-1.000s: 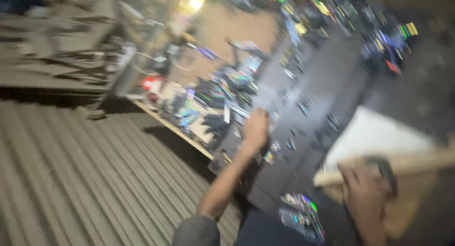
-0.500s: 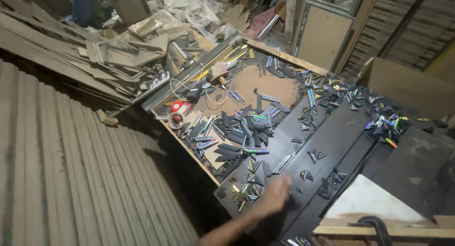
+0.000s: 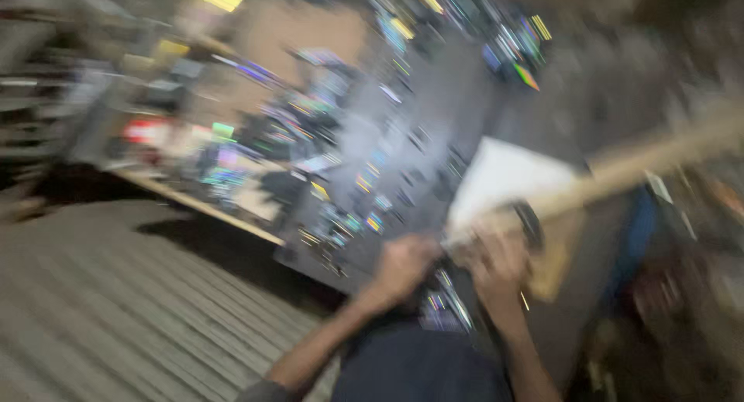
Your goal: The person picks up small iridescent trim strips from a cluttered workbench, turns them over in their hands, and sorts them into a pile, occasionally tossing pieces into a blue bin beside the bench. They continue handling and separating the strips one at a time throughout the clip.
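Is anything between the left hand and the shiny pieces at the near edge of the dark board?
Nothing visible does. The left hand is already at the shiny pieces on the dark board, with the right hand beside it. Heavy blur hides whether either hand grips anything.

1. A dark panel (image 3: 434, 139) is seen across the middle, heavily blurred; it serves as the landmark.
2. Many small shiny iridescent pieces (image 3: 364, 181) are scattered over the dark panel; their kind cannot be told.
3. A white sheet (image 3: 504, 173) is laid on the panel's right part.
4. A pale wooden strip (image 3: 659, 158) is seen right of the panel, tilted upward.
5. A red object (image 3: 147, 131) is found left of the panel, among blurred clutter.
6. A brown board (image 3: 310, 30) is seen beyond the panel's upper left.
7. Ribbed grey sheeting (image 3: 124, 301) is spread below and left of the panel.
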Available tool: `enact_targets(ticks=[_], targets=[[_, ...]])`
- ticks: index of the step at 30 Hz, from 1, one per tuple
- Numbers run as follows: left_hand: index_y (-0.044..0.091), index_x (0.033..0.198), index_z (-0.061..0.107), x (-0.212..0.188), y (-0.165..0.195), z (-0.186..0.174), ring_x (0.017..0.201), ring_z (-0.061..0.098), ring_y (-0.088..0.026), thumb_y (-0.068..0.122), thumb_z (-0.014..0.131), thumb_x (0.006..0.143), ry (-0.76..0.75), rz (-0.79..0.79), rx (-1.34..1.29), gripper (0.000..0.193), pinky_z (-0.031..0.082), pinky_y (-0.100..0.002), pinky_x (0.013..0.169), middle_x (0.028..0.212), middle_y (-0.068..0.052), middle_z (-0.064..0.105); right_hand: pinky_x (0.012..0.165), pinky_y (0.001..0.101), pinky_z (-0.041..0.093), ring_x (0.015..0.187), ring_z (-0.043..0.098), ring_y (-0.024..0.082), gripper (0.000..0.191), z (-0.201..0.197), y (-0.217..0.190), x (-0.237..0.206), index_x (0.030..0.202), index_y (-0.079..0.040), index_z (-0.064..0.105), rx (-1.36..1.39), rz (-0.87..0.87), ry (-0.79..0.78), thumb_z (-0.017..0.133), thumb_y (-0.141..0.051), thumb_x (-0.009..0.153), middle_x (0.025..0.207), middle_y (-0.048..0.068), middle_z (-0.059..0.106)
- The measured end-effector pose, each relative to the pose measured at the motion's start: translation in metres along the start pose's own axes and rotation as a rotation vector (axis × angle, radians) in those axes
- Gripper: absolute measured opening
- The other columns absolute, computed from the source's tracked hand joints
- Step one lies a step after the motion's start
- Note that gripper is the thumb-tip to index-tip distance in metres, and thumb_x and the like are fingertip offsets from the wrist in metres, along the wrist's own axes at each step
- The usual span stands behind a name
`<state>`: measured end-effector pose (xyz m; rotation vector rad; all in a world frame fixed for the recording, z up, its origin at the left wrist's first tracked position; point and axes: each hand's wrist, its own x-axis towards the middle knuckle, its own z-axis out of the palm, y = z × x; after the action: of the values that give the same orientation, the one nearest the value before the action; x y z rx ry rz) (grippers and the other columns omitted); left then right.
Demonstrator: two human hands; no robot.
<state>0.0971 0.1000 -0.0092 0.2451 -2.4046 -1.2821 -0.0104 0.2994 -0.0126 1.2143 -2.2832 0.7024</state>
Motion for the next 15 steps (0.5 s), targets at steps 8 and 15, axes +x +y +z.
enact_targets(ticks=[8,15], targets=[[0.003,0.112,0.075,0.051,-0.008,0.02,0.093,0.077,-0.031,0.018,0.07,0.095,-0.276,-0.171,-0.136,0.023,0.06,-0.036,0.08,0.102,-0.018,0.077,0.096,0.0437,0.045,0.124,0.064,0.029,0.05,-0.025,0.004,0.027,0.122,-0.006,0.074,-0.077,0.082,-0.318,0.077,-0.024,0.075,0.118,0.007,0.072],[0.004,0.102,0.077,0.088,-0.006,0.003,0.089,0.071,-0.037,0.029,0.068,0.096,-0.344,-0.179,0.091,0.027,0.056,-0.046,0.077,0.1,-0.018,0.076,0.099,0.0425,0.041,0.133,0.058,0.019,0.042,0.011,0.059,0.048,0.129,-0.018,0.073,-0.09,0.049,-0.309,0.073,-0.019,0.087,0.121,-0.001,0.071]])
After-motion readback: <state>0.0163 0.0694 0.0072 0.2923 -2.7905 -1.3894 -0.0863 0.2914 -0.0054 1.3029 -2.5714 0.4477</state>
